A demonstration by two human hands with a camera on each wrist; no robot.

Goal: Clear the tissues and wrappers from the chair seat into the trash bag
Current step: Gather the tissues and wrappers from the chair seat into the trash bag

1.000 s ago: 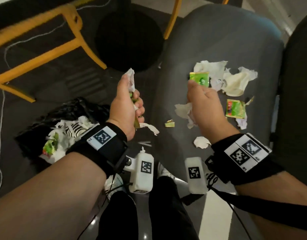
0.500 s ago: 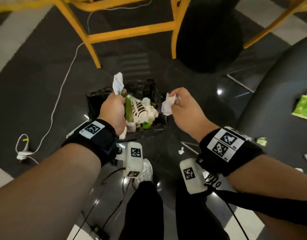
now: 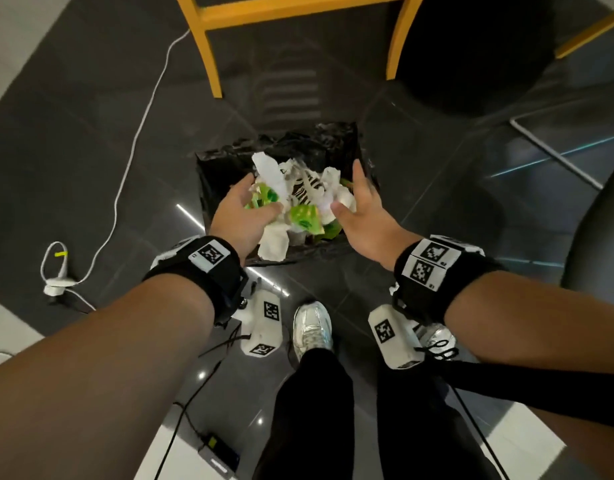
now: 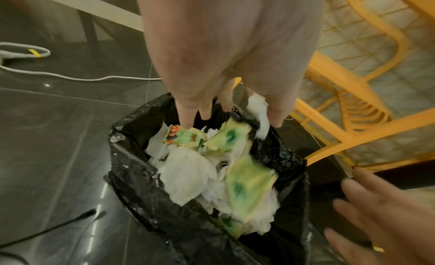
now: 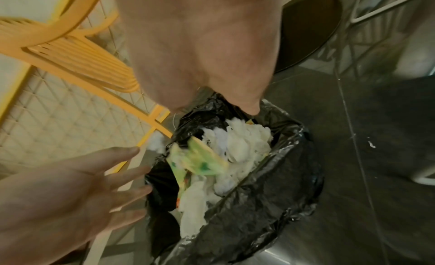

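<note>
A black trash bag (image 3: pixel 226 161) stands open on the dark floor, piled with white tissues (image 3: pixel 274 244) and green wrappers (image 3: pixel 303 216). My left hand (image 3: pixel 245 206) hovers over its left rim, fingers spread, holding nothing. My right hand (image 3: pixel 355 199) hovers over the right rim, also spread and empty. In the left wrist view, blurred green wrappers (image 4: pixel 249 185) fall from my left hand (image 4: pixel 230 120) onto a tissue (image 4: pixel 186 176) in the bag (image 4: pixel 188 231). The right wrist view shows my right hand (image 5: pixel 212 105) above the bag (image 5: pixel 259 204). Only the grey chair's edge (image 3: pixel 603 220) shows.
A yellow chair's legs (image 3: pixel 208 46) stand just behind the bag. A white cable (image 3: pixel 132 140) runs along the floor at left. A black round base (image 3: pixel 471 64) and a metal rail (image 3: pixel 554 150) lie at back right. My shoe (image 3: pixel 312 327) is in front of the bag.
Both hands went from the chair seat to over the bag and opened. The tissue and wrappers they gripped have dropped into the bag. The view turned away from the seat.
</note>
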